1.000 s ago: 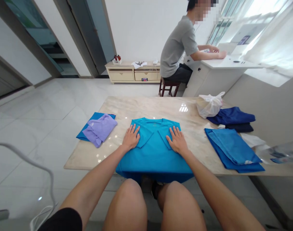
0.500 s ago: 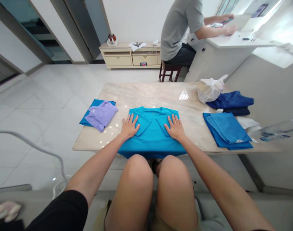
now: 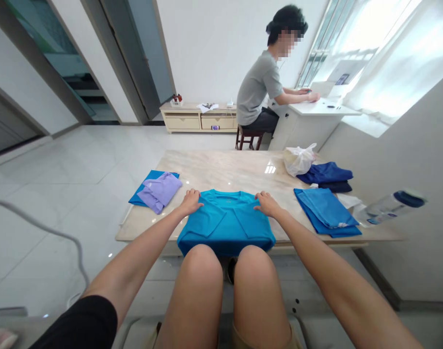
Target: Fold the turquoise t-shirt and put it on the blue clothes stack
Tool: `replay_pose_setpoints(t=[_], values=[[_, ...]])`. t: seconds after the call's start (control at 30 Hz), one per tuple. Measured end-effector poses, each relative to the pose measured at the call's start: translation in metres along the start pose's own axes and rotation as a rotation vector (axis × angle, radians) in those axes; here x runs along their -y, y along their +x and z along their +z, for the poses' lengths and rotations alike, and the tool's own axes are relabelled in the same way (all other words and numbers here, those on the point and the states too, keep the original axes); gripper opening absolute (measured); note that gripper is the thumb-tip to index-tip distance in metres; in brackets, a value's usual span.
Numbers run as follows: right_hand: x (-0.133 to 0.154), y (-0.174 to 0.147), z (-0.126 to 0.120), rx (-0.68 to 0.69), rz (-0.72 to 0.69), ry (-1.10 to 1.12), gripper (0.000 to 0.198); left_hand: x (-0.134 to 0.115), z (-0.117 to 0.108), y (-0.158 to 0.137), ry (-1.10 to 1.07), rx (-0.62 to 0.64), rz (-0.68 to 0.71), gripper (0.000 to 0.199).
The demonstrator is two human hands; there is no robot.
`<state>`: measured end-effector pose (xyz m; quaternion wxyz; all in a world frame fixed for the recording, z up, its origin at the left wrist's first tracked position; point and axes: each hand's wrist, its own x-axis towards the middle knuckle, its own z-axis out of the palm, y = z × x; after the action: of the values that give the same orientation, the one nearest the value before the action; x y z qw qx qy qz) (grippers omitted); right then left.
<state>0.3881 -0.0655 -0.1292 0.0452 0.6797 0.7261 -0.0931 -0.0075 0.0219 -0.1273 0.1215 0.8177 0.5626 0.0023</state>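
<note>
the teal shirt (image 3: pixel 226 220) lies face down at the near edge of the table (image 3: pixel 225 169), its hem hanging over toward the knees, sleeves folded in so it stays narrow. the left hand (image 3: pixel 190 201) and right hand (image 3: pixel 267 203) sit at the shoulder corners, fingers curled and pinching the cloth there, arms stretched forward. beside it lie a purple top (image 3: pixel 159 190) on the left and a blue pile (image 3: pixel 325 212) on the right. farther off, a person (image 3: pixel 260 92) sits at a white desk.

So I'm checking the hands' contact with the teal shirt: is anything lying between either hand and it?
Nothing visible: the left hand and right hand rest directly on the teal shirt, at its upper corners.
</note>
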Motion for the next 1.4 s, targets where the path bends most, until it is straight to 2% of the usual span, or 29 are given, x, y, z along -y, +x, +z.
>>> replay_pose_setpoints(t=[0.13, 0.23, 0.37, 0.43, 0.5, 0.6, 0.7, 0.8, 0.9, 1.07, 1.2, 1.3, 1.4], values=[[-0.022, 0.035, 0.001, 0.091, -0.017, 0.053, 0.075, 0.003, 0.010, 0.036, -0.030, 0.034, -0.056, 0.061], [-0.033, 0.055, 0.003, 0.141, -0.037, 0.102, 0.091, 0.004, 0.012, 0.057, -0.031, 0.089, -0.027, 0.079], [-0.034, 0.069, 0.001, 0.272, -0.006, 0.176, 0.100, 0.003, 0.005, 0.071, -0.061, 0.206, -0.010, 0.090], [-0.028, 0.069, -0.004, 0.352, 0.023, 0.211, 0.094, 0.001, 0.001, 0.070, -0.069, 0.260, -0.017, 0.084], [-0.017, 0.062, -0.009, 0.374, 0.032, 0.170, 0.080, -0.003, -0.003, 0.064, -0.047, 0.291, -0.029, 0.072], [0.002, 0.044, -0.018, 0.326, 0.022, 0.038, 0.054, -0.010, -0.009, 0.048, 0.011, 0.294, -0.056, 0.052], [0.017, 0.022, -0.029, 0.261, 0.032, -0.018, 0.040, -0.017, -0.018, 0.029, 0.055, 0.257, -0.053, 0.036], [0.025, 0.009, -0.042, 0.156, 0.056, -0.052, 0.035, -0.020, -0.029, 0.016, 0.080, 0.182, -0.043, 0.028], [0.027, 0.013, -0.058, 0.051, 0.078, -0.068, 0.034, -0.017, -0.043, 0.018, 0.090, 0.094, -0.046, 0.030], [0.021, 0.052, -0.082, -0.209, 0.135, -0.026, 0.025, -0.003, -0.072, 0.058, 0.077, -0.048, -0.067, 0.030], [0.008, 0.099, -0.104, -0.481, 0.187, 0.055, 0.023, 0.002, -0.101, 0.109, 0.002, -0.337, -0.069, 0.021], [-0.004, 0.132, -0.127, -0.708, 0.153, 0.090, 0.021, 0.001, -0.123, 0.144, -0.074, -0.612, 0.004, 0.016], [-0.010, 0.145, -0.144, -0.839, 0.087, 0.077, 0.020, 0.000, -0.135, 0.158, -0.155, -0.772, 0.078, 0.014]])
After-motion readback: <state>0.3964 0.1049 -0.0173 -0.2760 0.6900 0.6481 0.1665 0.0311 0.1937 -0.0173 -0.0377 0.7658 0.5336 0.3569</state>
